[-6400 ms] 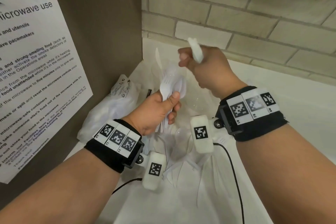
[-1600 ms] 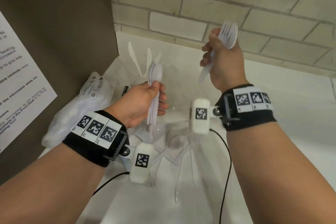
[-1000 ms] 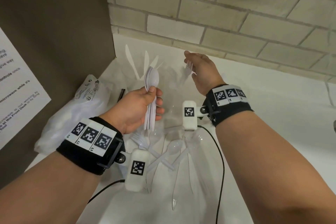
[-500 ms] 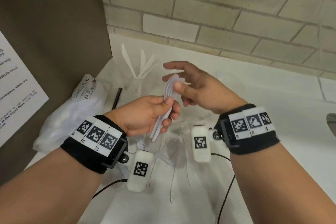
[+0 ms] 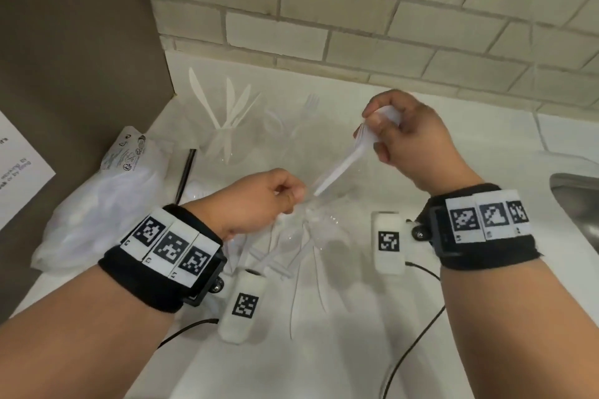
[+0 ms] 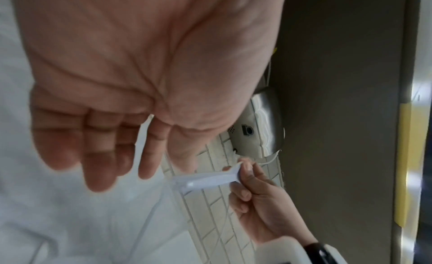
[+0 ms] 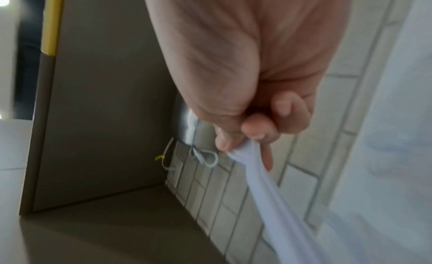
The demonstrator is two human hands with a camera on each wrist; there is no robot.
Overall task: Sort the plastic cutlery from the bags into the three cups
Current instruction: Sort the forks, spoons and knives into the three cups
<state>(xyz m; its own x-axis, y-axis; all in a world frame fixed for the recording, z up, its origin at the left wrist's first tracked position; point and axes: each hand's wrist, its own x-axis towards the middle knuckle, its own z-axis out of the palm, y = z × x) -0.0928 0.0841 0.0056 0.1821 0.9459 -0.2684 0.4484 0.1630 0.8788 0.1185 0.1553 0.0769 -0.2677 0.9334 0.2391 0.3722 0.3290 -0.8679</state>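
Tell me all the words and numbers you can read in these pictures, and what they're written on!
Paper notice on the brown wall: only word ends show at its cut-off edge; roughly "working by", too blurred to be sure.
Plastic bag on the counter: small printed symbols and text, too small to read.
Wristband tags on both wrists: black-and-white square codes with tiny marks beneath, no readable words.
Both wrist views: no text.

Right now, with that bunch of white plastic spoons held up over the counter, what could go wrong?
The right hand only pinches the bunch of white plastic spoons at the bowl ends, handles hanging free, so one could slip out onto the loose white cutlery below. The clear plastic cups are light and hard to see; a swinging handle might tip the one holding white plastic knives.
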